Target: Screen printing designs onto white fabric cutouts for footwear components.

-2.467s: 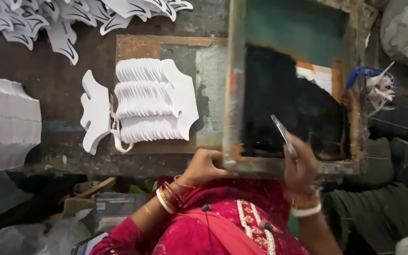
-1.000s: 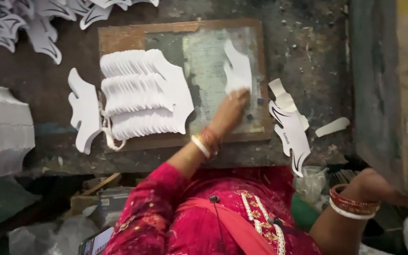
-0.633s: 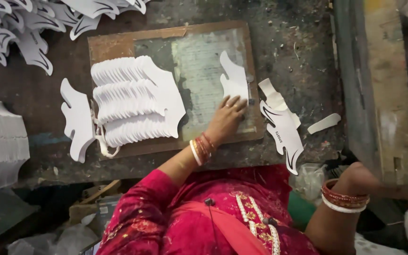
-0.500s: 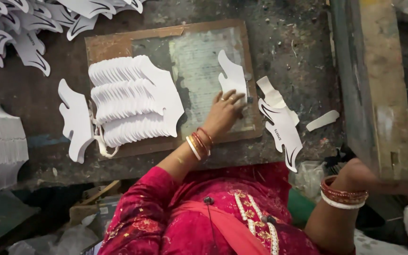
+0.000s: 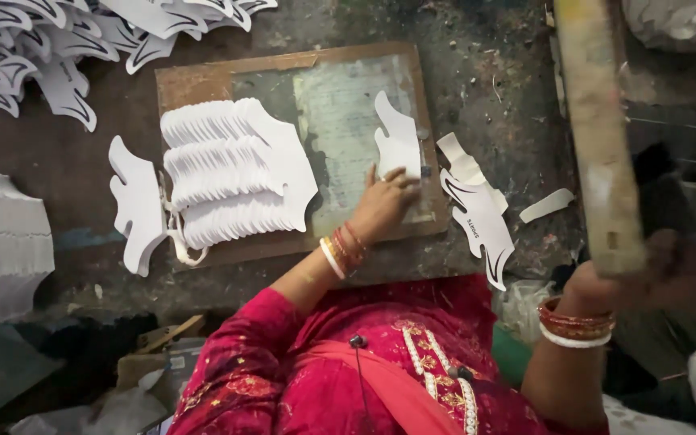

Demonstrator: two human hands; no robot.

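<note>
While my left hand (image 5: 384, 201) presses flat on the white cutout (image 5: 397, 145) at the board's (image 5: 203, 80) right edge and my right hand (image 5: 606, 282) grips the blurred frame (image 5: 598, 137), a slip could skew the cutout.

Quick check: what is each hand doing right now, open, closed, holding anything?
Left hand: open, fingers flat on a white cutout lying on the board.
Right hand: blurred, closed around the wooden frame.
</note>
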